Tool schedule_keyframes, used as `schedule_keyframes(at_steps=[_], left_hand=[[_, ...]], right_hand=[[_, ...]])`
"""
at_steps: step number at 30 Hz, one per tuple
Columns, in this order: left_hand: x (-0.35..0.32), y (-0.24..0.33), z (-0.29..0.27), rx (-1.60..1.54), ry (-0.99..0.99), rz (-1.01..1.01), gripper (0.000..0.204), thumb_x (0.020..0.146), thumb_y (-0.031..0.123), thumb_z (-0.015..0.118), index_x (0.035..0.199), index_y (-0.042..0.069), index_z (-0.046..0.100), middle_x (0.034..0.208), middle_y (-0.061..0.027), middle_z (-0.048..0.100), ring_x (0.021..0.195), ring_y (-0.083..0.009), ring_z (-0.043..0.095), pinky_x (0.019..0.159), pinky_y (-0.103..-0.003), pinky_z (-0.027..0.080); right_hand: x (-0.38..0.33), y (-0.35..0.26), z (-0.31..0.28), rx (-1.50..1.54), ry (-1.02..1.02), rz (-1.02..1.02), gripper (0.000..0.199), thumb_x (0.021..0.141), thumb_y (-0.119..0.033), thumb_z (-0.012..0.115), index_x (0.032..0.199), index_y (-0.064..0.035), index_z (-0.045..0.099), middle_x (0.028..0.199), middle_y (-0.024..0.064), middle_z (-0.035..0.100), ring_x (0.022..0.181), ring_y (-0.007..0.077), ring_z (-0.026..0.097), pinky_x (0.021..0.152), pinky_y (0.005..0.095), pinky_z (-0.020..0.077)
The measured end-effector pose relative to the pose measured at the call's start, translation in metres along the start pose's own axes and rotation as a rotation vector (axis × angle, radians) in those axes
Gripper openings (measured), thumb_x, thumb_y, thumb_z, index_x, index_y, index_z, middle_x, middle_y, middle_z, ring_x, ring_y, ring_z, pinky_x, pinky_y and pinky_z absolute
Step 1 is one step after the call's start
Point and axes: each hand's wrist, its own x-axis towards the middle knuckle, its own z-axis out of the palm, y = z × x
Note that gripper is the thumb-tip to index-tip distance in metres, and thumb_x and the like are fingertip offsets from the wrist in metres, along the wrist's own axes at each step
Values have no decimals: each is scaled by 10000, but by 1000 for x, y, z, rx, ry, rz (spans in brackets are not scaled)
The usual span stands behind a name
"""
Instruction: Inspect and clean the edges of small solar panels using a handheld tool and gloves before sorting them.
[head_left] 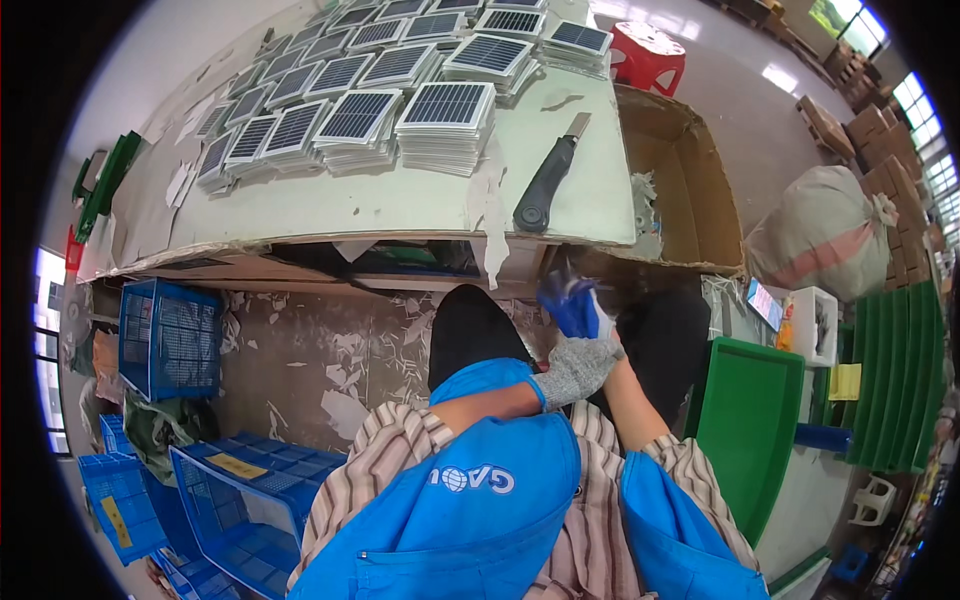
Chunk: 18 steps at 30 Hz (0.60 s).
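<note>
My left hand (pixel 580 370), in a grey knitted glove, is closed at my right wrist, on the pale cuff of a blue work glove (pixel 572 306). That blue glove is on my right hand (pixel 585 315), which points away from me above my lap. Motion smears its fingers, so their shape is unclear. On the white table (pixel 400 215) ahead lies a black utility knife (pixel 546 185) with its blade out. Left of the knife stand stacks of small solar panels (pixel 445 105) in several rows. Neither hand touches the table.
An open cardboard box (pixel 705 185) adjoins the table's right end, with a red stool (pixel 650 60) behind it. At right are a green tray (pixel 745 440) and a white sack (pixel 825 230). Blue crates (pixel 170 340) stand at left. Paper scraps (pixel 345 410) litter the floor.
</note>
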Motion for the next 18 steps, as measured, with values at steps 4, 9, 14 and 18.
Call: schedule_keyframes(at_steps=[4, 9, 14, 18], left_hand=[[-8, 2, -7, -67, -49, -52, 150, 861, 237, 567, 972, 195, 660, 885, -86, 674, 803, -303, 648, 716, -450, 496], [-11, -7, 7, 3, -15, -8, 169, 838, 220, 578, 977, 194, 670, 883, -88, 678, 810, -304, 649, 736, -443, 501], [7, 11, 9, 15, -11, 126, 182, 830, 218, 585, 983, 200, 682, 865, -85, 685, 782, -305, 655, 724, -444, 506], [-5, 0, 1, 58, -130, 80, 188, 840, 217, 549, 967, 223, 688, 828, -105, 680, 737, -309, 660, 675, -456, 502]], right_hand=[[-11, 8, -5, -66, 52, -32, 472, 931, -180, 399, 1401, -154, 354, 1440, 133, 372, 1283, 311, 408, 1064, 452, 338], [-7, 72, -21, -80, 145, -115, 457, 905, -174, 473, 1349, -71, 440, 1419, 107, 427, 1284, 282, 427, 1131, 405, 262], [-19, 21, -3, -2047, -88, -585, 481, 950, -300, 401, 1372, -70, 406, 1436, 119, 406, 1314, 273, 393, 1133, 418, 248], [-11, 48, -21, -1685, -219, -139, 467, 965, -319, 407, 1364, -76, 429, 1395, 136, 443, 1293, 281, 412, 1112, 403, 281]])
